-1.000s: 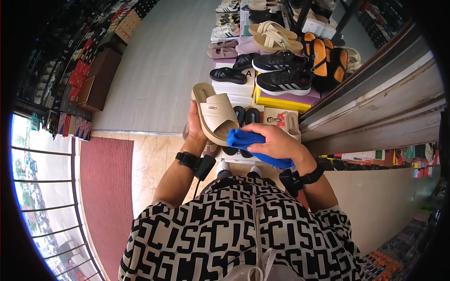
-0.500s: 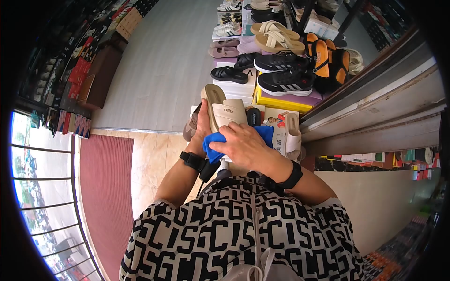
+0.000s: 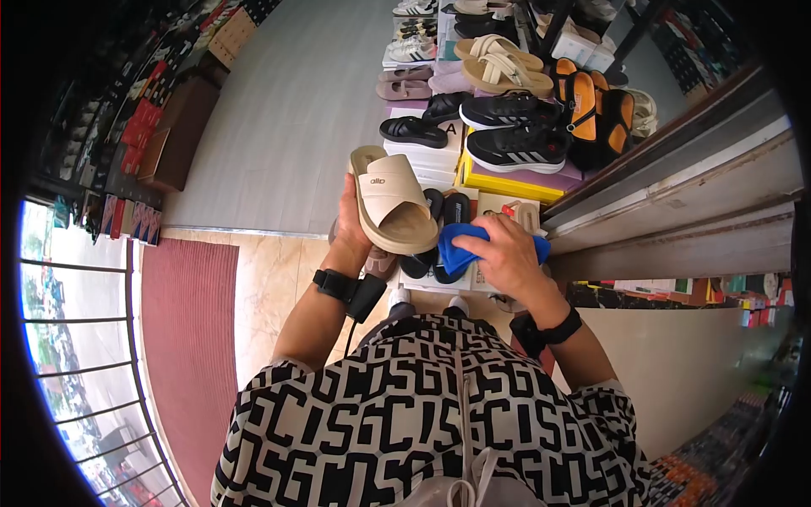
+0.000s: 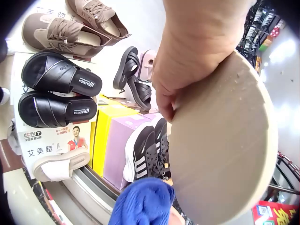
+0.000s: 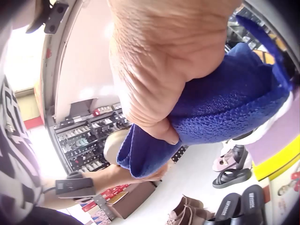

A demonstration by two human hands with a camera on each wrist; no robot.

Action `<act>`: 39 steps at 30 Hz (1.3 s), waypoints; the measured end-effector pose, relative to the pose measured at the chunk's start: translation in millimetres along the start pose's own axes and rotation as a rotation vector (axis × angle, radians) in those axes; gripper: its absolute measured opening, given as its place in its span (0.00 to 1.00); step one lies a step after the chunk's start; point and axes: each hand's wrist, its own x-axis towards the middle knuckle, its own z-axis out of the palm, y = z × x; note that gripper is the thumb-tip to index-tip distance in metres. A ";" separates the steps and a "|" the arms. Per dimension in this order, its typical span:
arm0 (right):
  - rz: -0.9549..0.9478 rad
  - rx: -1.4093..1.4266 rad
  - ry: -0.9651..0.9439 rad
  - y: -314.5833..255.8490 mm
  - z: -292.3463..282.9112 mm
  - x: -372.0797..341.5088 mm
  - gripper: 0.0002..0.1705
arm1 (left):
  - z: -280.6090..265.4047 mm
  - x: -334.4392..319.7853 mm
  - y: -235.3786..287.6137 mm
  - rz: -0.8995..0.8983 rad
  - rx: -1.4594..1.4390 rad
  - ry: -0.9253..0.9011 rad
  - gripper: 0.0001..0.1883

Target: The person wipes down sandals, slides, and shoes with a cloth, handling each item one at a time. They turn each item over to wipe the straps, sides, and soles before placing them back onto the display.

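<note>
My left hand point(image 3: 352, 221) grips a beige slide sandal point(image 3: 394, 196) along its left side, with the strap facing up. The left wrist view shows the slide's pale sole point(image 4: 220, 145), the fingers point(image 4: 165, 104) curled at its edge. Just right of the slide, my right hand point(image 3: 505, 258) holds a bunched blue cloth point(image 3: 457, 247). In the right wrist view the thumb presses into the cloth point(image 5: 225, 112), whose folds spread out to both sides of the hand.
Below the hands are black slides point(image 4: 61, 110) and brown knit shoes point(image 4: 63, 35). Black sneakers point(image 3: 517, 148) lie on a yellow and purple box point(image 3: 515, 183), beside black sandals point(image 3: 412, 132). A metal door frame point(image 3: 676, 190) runs along the right.
The right hand first had the cloth at the slide's near end, swept it left across there, then drew it away to the right. The left hand tilted the slide, then turned it back.
</note>
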 end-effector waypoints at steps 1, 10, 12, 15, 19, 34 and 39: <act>0.093 0.082 -0.022 4.1 -2.1 -0.4 0.24 | 6.3 -2.9 -1.2 -0.057 -0.021 -0.099 0.38; 1.004 1.754 0.245 35.2 51.4 18.4 0.18 | 68.2 -9.7 -36.7 -0.227 0.197 -0.269 0.36; 0.991 1.898 0.189 30.5 55.2 15.0 0.19 | 74.8 -10.0 -46.0 -0.122 0.447 -0.173 0.32; 0.976 1.967 0.214 34.8 69.2 4.3 0.22 | 73.8 -3.2 -55.6 0.210 0.764 -0.036 0.25; 0.969 1.961 0.187 29.3 61.4 5.3 0.24 | 53.3 -0.6 -59.7 0.282 0.853 0.130 0.28; 0.840 1.210 0.582 1.0 35.6 26.4 0.25 | 34.1 -25.9 -43.6 -0.043 0.492 -0.122 0.26; 0.877 1.163 0.747 30.7 30.7 22.6 0.31 | 51.3 -24.8 -52.3 -0.216 0.433 -0.380 0.35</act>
